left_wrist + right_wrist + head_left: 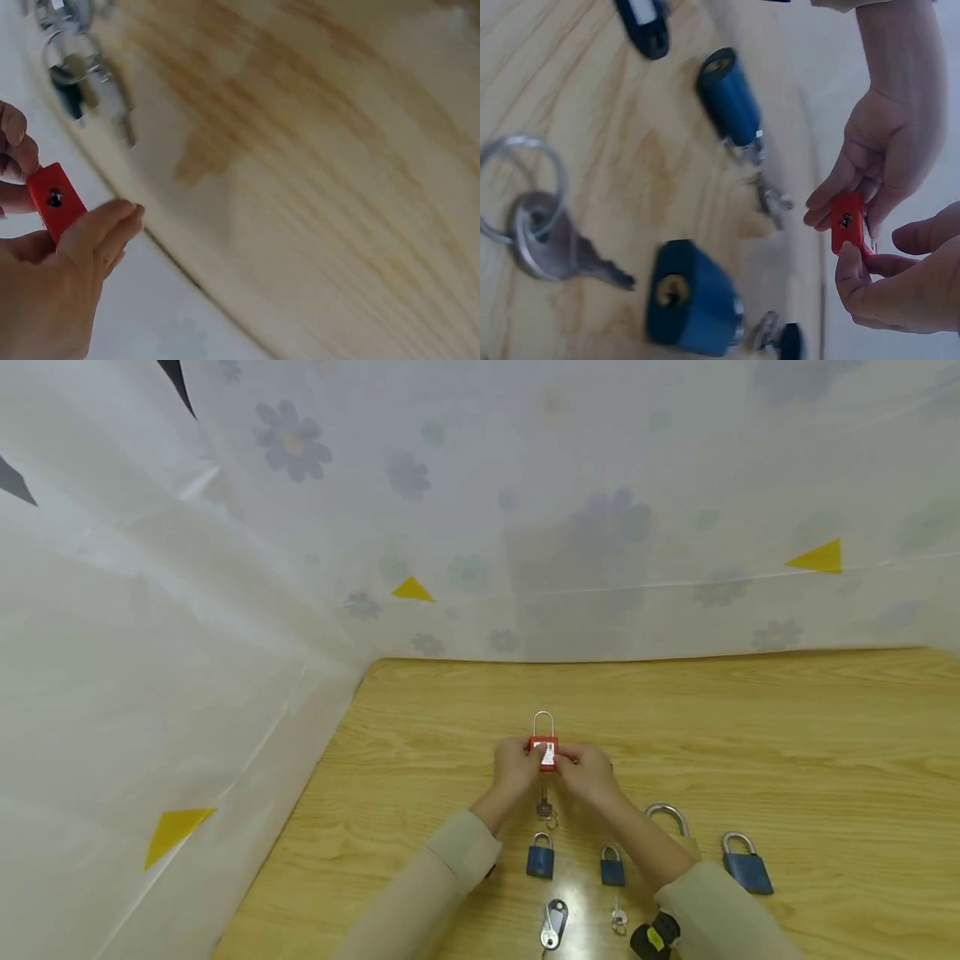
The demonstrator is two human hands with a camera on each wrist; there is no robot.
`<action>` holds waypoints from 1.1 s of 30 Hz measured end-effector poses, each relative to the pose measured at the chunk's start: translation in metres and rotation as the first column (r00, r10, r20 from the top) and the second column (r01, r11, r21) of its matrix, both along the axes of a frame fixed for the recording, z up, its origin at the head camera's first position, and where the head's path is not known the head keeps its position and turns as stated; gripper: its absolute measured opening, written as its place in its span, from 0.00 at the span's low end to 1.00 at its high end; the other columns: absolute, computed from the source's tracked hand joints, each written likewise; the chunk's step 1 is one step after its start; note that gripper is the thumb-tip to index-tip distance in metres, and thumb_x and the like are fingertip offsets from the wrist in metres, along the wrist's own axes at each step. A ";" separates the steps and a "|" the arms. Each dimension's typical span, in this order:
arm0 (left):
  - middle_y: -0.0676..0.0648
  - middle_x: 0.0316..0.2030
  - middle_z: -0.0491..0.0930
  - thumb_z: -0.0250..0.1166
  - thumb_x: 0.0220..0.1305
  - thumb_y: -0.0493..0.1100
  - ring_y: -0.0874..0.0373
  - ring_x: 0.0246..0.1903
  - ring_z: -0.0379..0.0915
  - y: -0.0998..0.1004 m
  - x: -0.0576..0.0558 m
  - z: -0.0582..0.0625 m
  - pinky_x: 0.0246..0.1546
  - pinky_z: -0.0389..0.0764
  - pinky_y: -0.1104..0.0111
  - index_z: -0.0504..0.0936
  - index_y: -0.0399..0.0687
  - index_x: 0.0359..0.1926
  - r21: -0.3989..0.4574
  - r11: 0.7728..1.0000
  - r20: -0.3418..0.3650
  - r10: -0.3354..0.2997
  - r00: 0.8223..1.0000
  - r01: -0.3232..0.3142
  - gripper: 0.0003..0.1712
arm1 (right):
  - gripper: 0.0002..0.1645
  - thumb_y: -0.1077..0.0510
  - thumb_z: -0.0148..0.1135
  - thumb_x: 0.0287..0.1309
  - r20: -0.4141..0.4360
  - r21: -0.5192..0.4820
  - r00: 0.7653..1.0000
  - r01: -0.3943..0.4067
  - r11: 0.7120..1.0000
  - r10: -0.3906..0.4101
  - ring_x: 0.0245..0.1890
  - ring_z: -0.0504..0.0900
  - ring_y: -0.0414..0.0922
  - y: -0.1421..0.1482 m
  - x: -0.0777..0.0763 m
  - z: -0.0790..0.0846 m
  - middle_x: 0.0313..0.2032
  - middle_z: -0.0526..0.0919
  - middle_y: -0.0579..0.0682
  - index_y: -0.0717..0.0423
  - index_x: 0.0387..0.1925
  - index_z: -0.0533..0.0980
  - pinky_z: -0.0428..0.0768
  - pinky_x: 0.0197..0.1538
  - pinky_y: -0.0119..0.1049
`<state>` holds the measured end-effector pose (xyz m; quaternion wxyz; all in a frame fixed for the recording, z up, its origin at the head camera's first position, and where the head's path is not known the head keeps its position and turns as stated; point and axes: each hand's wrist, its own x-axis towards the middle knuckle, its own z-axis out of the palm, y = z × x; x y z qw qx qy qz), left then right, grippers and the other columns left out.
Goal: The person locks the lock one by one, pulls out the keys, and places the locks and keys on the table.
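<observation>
A red padlock (543, 753) with a white label and a tall silver shackle is held up between both hands over the table. Its shackle points away from the person. My left hand (516, 768) grips the left side of the body, the thumb across the label. From the other side, the right hand (590, 770) pinches the body near its lower end. The keyhole end of the red padlock (846, 220) faces the right wrist camera, with no key in it. In the left wrist view, left fingers (105, 225) lie along the red body.
Nearer the person lie a key on a ring (545, 808), a blue padlock (540, 860), a smaller blue padlock (612, 870), small keys (618, 917) and a dark-tagged key (553, 925). A brass padlock (667, 814), partly behind the right forearm, and another blue padlock (747, 870) are rightward.
</observation>
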<state>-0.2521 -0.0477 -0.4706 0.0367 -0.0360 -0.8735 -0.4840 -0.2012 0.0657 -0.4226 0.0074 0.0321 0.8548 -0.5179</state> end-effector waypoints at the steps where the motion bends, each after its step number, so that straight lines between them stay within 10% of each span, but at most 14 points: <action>1: 0.47 0.22 0.84 0.62 0.61 0.43 0.64 0.19 0.72 0.003 0.001 -0.001 0.17 0.73 0.74 0.86 0.38 0.30 -0.029 0.999 -0.001 0.017 1.000 -0.017 0.13 | 0.17 0.67 0.50 0.55 -0.001 0.010 1.000 0.015 1.000 -0.015 0.30 0.77 0.49 0.000 -0.002 -0.004 0.35 0.83 0.66 0.73 0.44 0.78 0.76 0.32 0.34; 12: 0.45 0.27 0.81 0.70 0.52 0.47 0.52 0.35 0.69 0.015 0.018 0.016 0.32 0.72 0.66 0.88 0.46 0.23 -0.331 0.913 0.094 0.284 0.954 -0.239 0.10 | 0.17 0.66 0.49 0.56 0.130 -0.042 0.985 0.117 0.992 -0.111 0.42 0.76 0.52 -0.006 -0.007 -0.031 0.44 0.81 0.68 0.73 0.43 0.78 0.77 0.41 0.36; 29: 0.44 0.30 0.76 0.69 0.52 0.46 0.51 0.33 0.71 0.012 0.022 0.005 0.34 0.74 0.63 0.87 0.45 0.24 -0.355 0.912 0.104 0.258 0.961 -0.206 0.09 | 0.18 0.64 0.48 0.52 0.223 -0.001 0.972 0.075 0.997 -0.073 0.27 0.72 0.45 -0.006 -0.011 -0.035 0.28 0.79 0.58 0.72 0.37 0.79 0.67 0.24 0.26; 33: 0.43 0.32 0.75 0.67 0.55 0.47 0.50 0.33 0.72 0.010 0.021 0.000 0.33 0.77 0.62 0.85 0.41 0.21 -0.338 0.918 0.100 0.256 0.962 -0.209 0.14 | 0.20 0.64 0.47 0.54 0.151 0.030 0.987 0.045 0.999 -0.049 0.30 0.77 0.52 0.000 -0.009 -0.025 0.37 0.81 0.66 0.74 0.44 0.77 0.75 0.27 0.31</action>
